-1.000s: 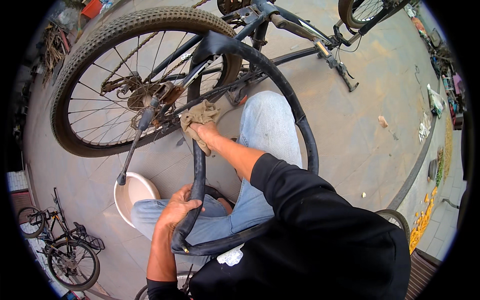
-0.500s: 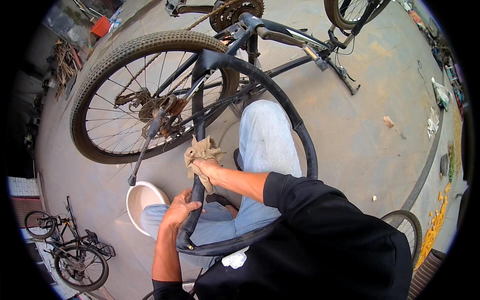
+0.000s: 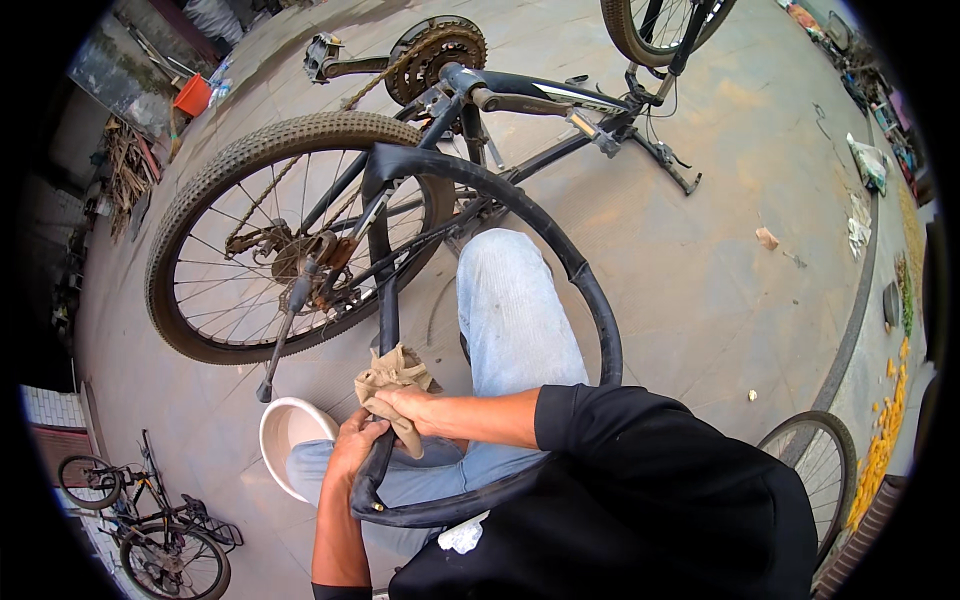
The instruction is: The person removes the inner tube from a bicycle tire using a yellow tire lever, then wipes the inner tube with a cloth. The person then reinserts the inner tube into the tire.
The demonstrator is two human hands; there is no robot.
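A black bicycle inner tube [image 3: 598, 300] forms a big loop around my raised knee and across my lap. Its brass valve [image 3: 377, 507] shows near the bottom left bend. My left hand [image 3: 352, 446] is closed round the tube's left side, above the valve. Just above it, my right hand [image 3: 408, 404] presses a crumpled tan rag [image 3: 392, 371] around the same stretch of tube. The two hands are almost touching. Right fingers are partly hidden by the cloth. The tube's top bend overlaps the frame of an upside-down bicycle [image 3: 455, 95].
The bicycle's rear wheel [image 3: 165, 240] stands close ahead on the left. A pale basin [image 3: 268, 445] sits beside my left leg. Another bicycle [image 3: 165, 550] is at the lower left, and a wheel [image 3: 845, 450] at the right. An orange-red bucket [image 3: 192, 95] stands far left.
My right hand and the rag have slid down the tube toward my left hand, closing the gap between them. The view has shifted slightly, so the bicycle's cranks sit lower in the picture.
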